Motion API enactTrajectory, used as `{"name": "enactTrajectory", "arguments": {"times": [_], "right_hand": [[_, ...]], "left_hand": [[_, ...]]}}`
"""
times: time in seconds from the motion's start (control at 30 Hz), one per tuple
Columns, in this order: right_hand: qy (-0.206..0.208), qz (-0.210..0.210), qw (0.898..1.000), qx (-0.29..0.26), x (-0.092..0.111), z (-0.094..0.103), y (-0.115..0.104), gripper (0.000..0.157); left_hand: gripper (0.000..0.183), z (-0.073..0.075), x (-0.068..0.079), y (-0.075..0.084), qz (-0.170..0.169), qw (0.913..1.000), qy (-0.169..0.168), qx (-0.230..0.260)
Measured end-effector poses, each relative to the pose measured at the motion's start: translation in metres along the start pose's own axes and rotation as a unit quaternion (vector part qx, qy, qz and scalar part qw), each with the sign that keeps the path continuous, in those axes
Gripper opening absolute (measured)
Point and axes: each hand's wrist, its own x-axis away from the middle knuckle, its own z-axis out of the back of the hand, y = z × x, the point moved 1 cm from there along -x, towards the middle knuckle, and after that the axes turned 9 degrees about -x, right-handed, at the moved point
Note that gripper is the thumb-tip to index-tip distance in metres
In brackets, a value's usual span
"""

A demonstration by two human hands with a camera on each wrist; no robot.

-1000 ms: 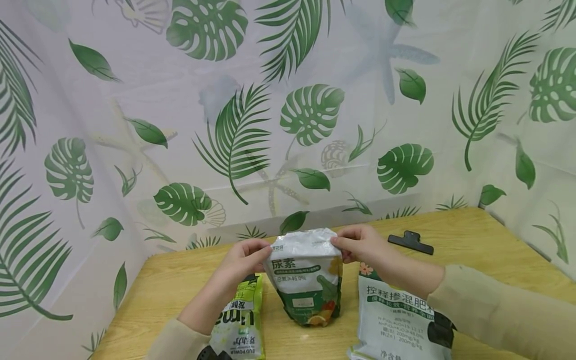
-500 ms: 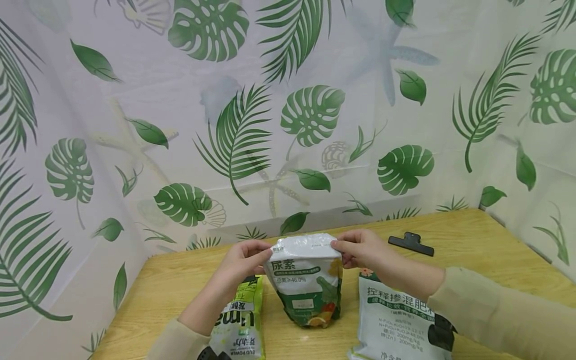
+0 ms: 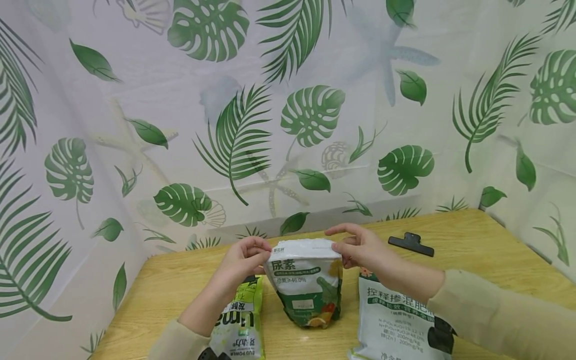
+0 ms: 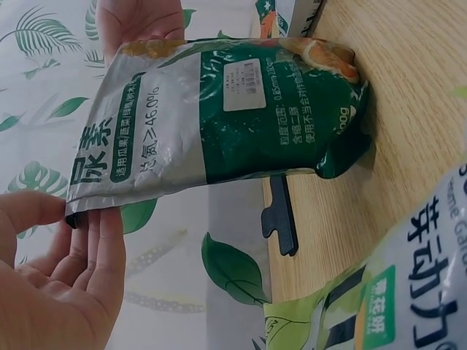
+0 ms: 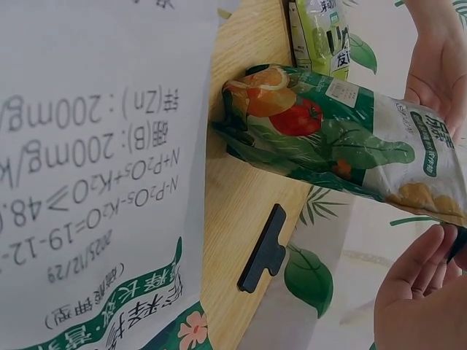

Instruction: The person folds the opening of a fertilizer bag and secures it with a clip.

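Note:
A white and green fertilizer bag [image 3: 303,290] with vegetables printed on it stands upright on the table between my hands, its top edge folded over. My left hand [image 3: 245,260] pinches the bag's upper left corner, thumb in front and fingers behind, as the left wrist view shows. At the upper right corner, my right hand [image 3: 362,245] holds the bag between its thumb and the fingers behind, while its index finger is raised off the fold. In the right wrist view, the fingers [image 5: 419,266] are at the corner of the fertilizer bag [image 5: 321,131].
Left of the held bag lies a lime-green bag [image 3: 247,320], partly under my left forearm. A larger white fertilizer bag [image 3: 396,320] lies on the right, partly behind my right arm. A black bag clip [image 3: 411,243] lies farther back on the wooden table [image 3: 180,270]. A leaf-print curtain hangs behind.
The bag's crumpled top has come down and lies flatter across the front. My right index finger has lifted off it; the left hand has stayed nearly still.

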Motion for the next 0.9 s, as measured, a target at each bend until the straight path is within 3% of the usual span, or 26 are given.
{"name": "enactTrajectory", "arguments": {"times": [0.17,0.53,0.9], "right_hand": [[-0.007,-0.002,1.000,0.005,0.0001,0.0005,0.0013,0.026],[-0.021,-0.024,0.999,-0.001,0.0018,0.0013,0.0027,0.029],[-0.016,-0.014,1.000,0.019,0.0038,0.0032,0.0049,0.032]], "left_hand": [[0.017,0.0004,0.0005,-0.0021,-0.001,1.0000,-0.008,0.005],[0.022,0.0044,0.0004,-0.0064,-0.011,0.9993,-0.035,0.002],[0.030,0.0042,0.0043,-0.0080,-0.008,0.9987,-0.051,-0.007]]}}
